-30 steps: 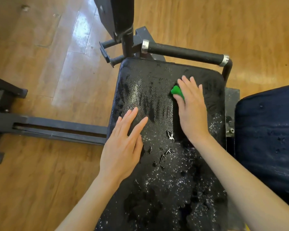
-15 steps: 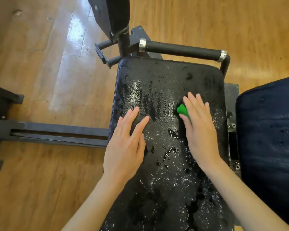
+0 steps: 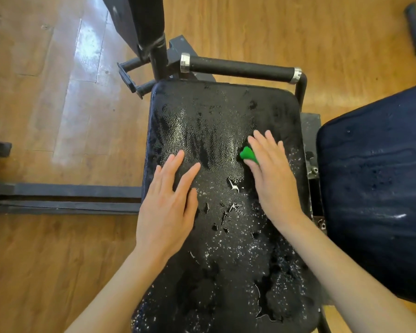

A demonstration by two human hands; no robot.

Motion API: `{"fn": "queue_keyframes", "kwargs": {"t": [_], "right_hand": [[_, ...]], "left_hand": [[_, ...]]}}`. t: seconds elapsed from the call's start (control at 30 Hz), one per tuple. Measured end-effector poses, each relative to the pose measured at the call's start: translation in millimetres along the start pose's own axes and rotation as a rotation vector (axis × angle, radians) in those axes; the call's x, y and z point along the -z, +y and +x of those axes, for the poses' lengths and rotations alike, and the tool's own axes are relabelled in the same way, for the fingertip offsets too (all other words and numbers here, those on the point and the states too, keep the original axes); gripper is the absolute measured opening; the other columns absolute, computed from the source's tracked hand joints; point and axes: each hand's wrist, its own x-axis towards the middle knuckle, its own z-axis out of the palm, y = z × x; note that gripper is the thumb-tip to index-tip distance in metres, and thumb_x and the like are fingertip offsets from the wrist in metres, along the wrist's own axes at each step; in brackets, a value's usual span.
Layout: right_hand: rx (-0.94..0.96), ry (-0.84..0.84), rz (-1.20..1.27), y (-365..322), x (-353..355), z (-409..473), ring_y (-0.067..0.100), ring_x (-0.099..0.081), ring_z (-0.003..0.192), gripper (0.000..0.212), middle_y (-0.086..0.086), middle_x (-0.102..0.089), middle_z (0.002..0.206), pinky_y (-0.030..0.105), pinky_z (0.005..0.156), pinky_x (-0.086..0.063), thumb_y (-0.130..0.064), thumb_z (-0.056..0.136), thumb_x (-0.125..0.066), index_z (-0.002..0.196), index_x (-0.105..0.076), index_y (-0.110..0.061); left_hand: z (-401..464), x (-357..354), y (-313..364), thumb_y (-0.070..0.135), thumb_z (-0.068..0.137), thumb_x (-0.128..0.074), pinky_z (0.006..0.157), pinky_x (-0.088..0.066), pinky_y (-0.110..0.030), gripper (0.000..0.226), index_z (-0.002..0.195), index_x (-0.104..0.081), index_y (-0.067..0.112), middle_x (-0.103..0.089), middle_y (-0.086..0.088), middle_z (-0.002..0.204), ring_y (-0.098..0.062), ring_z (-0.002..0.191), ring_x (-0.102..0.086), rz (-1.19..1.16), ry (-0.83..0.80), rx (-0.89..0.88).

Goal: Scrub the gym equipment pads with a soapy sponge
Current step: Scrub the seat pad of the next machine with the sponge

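Green sponge (image 3: 248, 155) is pressed flat to the wet black pad (image 3: 226, 236) under the right hand (image 3: 271, 174), fingers straight and close together over it; only its left end shows, on the right half of the pad, towards the far end. The left hand (image 3: 168, 203) is laid open, fingers spread, on the pad's left side. A slip of either palm is judged likely, the vinyl being slick with suds. Peeling patches near the middle could be torn further by scrubbing. The pad's long axis runs near to far; the sponge's axis cannot be told
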Motion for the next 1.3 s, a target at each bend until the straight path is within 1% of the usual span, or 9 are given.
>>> {"fn": "queue_keyframes", "kwargs": {"t": [0.1, 0.2, 0.33, 0.5, 0.6, 0.7, 0.9, 1.07, 1.3], "right_hand": [[-0.044, 0.082, -0.012, 9, 0, 47, 0.024, -0.024, 0.145, 0.044, 0.005, -0.042, 0.149, 0.038, 0.121, -0.007, -0.02, 0.099, -0.051, 0.141, -0.047, -0.01], [-0.107, 0.143, 0.07, 2, -1, 27, 0.02, -0.026, 0.145, 0.046, 0.0, -0.041, 0.15, 0.038, 0.122, -0.011, -0.019, 0.097, -0.053, 0.142, -0.045, -0.014], [-0.082, 0.089, 0.102, -1, -1, -19, 0.018, -0.024, 0.145, 0.048, 0.001, -0.038, 0.151, 0.036, 0.122, -0.01, -0.016, 0.096, -0.052, 0.143, -0.043, -0.011], [-0.099, 0.133, 0.025, 14, 0, 44, 0.024, -0.025, 0.145, 0.045, 0.005, -0.041, 0.15, 0.038, 0.121, -0.01, -0.015, 0.097, -0.052, 0.141, -0.046, -0.009], [-0.154, 0.152, -0.051, 1, -2, 0, 0.022, -0.024, 0.145, 0.049, 0.001, -0.036, 0.154, 0.042, 0.12, -0.019, -0.014, 0.097, -0.051, 0.145, -0.041, -0.012], [-0.083, 0.078, -0.04, 4, -2, -38, 0.019, -0.021, 0.146, 0.05, 0.002, -0.033, 0.155, 0.039, 0.121, -0.014, -0.01, 0.097, -0.048, 0.146, -0.038, -0.01], [-0.157, 0.13, 0.027, 19, -1, 33, 0.023, -0.022, 0.146, 0.047, 0.007, -0.035, 0.154, 0.038, 0.121, -0.008, -0.006, 0.098, -0.049, 0.144, -0.041, -0.006], [-0.111, 0.039, -0.019, 7, 7, -49, 0.017, -0.013, 0.148, 0.052, 0.002, -0.026, 0.158, 0.036, 0.122, -0.006, -0.011, 0.098, -0.045, 0.149, -0.033, -0.011], [-0.126, 0.14, -0.011, 28, 5, 17, 0.024, -0.021, 0.147, 0.057, 0.003, -0.033, 0.155, 0.043, 0.121, -0.012, 0.001, 0.096, -0.051, 0.148, -0.038, -0.017]], "left_hand": [[0, 0, 1, 0.03, 0.103, -0.035, 0.122, -0.016, -0.039, 0.047, 0.147, -0.045, 0.017, -0.03, -0.007, 0.159, -0.023, 0.149, -0.025, 0.004, 0.006, -0.005], [1, -2, 2, 0.03, 0.103, -0.034, 0.123, -0.013, -0.039, 0.048, 0.148, -0.045, 0.017, -0.031, -0.009, 0.158, -0.025, 0.149, -0.024, 0.005, 0.01, -0.047], [4, -2, 12, 0.031, 0.102, -0.036, 0.125, -0.008, -0.038, 0.049, 0.148, -0.045, 0.019, -0.032, -0.012, 0.157, -0.028, 0.149, -0.024, 0.014, 0.004, -0.114], [9, -8, 21, 0.04, 0.102, -0.036, 0.124, -0.007, -0.039, 0.049, 0.147, -0.046, 0.024, -0.03, -0.01, 0.158, -0.027, 0.15, -0.022, 0.071, -0.048, -0.11], [8, -8, 19, 0.042, 0.101, -0.036, 0.124, -0.006, -0.039, 0.049, 0.146, -0.046, 0.026, -0.028, -0.008, 0.159, -0.025, 0.151, -0.02, 0.074, -0.057, -0.105], [9, -7, 21, 0.043, 0.101, -0.035, 0.124, -0.008, -0.04, 0.05, 0.146, -0.047, 0.026, -0.028, -0.008, 0.159, -0.026, 0.15, -0.021, 0.067, -0.067, -0.102], [10, -8, 21, 0.044, 0.101, -0.035, 0.125, -0.008, -0.04, 0.05, 0.147, -0.046, 0.026, -0.028, -0.009, 0.159, -0.026, 0.15, -0.022, 0.073, -0.072, -0.1], [9, -7, 22, 0.045, 0.102, -0.033, 0.124, -0.011, -0.041, 0.051, 0.147, -0.046, 0.026, -0.028, -0.009, 0.159, -0.026, 0.15, -0.022, 0.076, -0.078, -0.096], [10, -9, 22, 0.042, 0.101, -0.035, 0.124, -0.014, -0.045, 0.05, 0.147, -0.046, 0.025, -0.029, -0.009, 0.159, -0.027, 0.15, -0.023, 0.073, -0.065, -0.106]]}}
